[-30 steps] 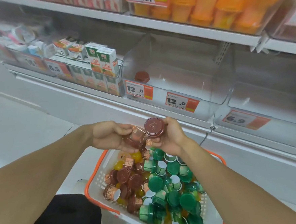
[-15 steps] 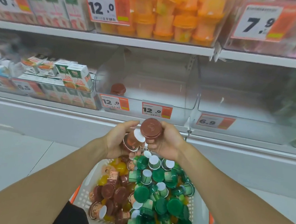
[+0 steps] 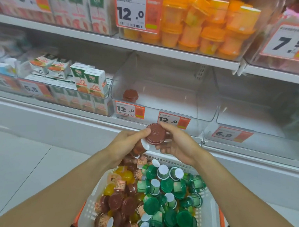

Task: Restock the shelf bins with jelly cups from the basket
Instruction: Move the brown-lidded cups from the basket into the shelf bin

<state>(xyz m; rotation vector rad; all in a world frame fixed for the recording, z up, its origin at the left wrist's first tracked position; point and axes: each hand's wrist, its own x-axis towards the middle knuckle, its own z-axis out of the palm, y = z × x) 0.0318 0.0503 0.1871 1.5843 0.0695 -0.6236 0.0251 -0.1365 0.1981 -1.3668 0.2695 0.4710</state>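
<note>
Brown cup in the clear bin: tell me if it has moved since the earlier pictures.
No. The brown cup sits behind the left 12.0 tag as before; only the view shifted.

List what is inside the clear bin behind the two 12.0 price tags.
One brown-lidded jelly cup stands at the clear bin's left front corner. Its lower part is hidden behind a price tag.

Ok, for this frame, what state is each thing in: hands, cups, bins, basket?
Left hand: holds a brown-lidded jelly cup lying on its side.
Right hand: holds another brown-lidded cup, lid toward the camera.
Clear plastic middle bin: nearly bare, one brown-lidded cup standing upright.
White-and-orange plastic basket: heaped with brown, green and yellow jelly cups.
Upper orange-cup bin: full.
</note>
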